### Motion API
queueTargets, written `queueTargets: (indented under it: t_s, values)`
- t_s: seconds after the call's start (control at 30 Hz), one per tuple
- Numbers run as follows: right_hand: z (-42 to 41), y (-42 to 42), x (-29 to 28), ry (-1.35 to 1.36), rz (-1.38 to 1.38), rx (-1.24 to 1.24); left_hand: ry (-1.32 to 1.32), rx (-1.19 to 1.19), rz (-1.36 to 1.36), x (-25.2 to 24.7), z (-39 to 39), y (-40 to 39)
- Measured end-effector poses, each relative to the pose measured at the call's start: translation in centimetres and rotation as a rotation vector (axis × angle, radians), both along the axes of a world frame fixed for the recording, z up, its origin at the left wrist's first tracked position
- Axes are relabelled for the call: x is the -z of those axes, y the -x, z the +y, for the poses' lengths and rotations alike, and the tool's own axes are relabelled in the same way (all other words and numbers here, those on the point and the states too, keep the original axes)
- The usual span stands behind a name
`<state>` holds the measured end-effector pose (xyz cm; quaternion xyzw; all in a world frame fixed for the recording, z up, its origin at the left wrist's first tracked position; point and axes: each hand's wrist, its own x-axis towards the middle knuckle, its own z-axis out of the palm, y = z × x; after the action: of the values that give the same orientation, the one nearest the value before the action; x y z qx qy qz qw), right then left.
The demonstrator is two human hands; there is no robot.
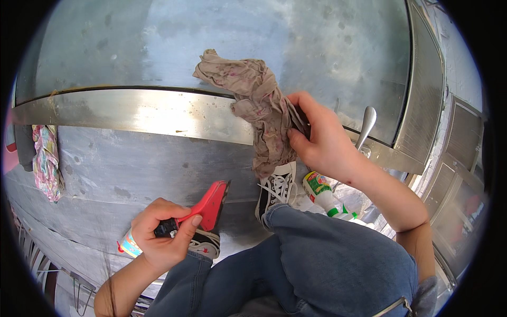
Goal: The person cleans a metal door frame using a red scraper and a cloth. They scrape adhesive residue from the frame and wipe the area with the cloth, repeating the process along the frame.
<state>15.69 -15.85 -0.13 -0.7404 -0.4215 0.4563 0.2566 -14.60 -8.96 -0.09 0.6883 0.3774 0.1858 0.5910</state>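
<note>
My left hand (166,232) grips the black handle of a scraper with a red head (208,206); its thin blade edge points to the right, above the floor. Between the thumb and fingers of my right hand (317,134) is a crumpled brownish cloth (257,95) with faint pink marks. The cloth hangs across the metal front rim (158,115) and over part of the large greyish glass-like panel (214,35). Whether it touches either surface I cannot tell. Below my right forearm lies a spray bottle (319,188) with a green-and-white nozzle.
A curved metal handle (368,123) sticks up at the rim's right. Patterned cloth (46,162) and dark cloth (23,146) hang at the left. A blue-and-yellow container (130,243) stands partly behind my left hand. My sneakers (277,188) are on the floor; wire racks (75,287) are lower left.
</note>
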Motion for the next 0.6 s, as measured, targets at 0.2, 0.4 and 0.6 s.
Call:
queueTargets:
  t_s: [0.2,0.4,0.6]
  values:
    - [-2.6,-0.8,-0.3,0.127,0.593,0.424,0.492,-0.31,-0.106,-0.5,-2.1,-5.2]
    - [-3.4,0.2,-2.8,0.18,0.766,0.6,0.429,-0.29,-0.161,1.9,-2.7,-10.5]
    - [-3.4,-1.3,-3.2,0.275,1.047,0.719,0.66,-0.361,-0.29,2.0,-2.6,-11.1]
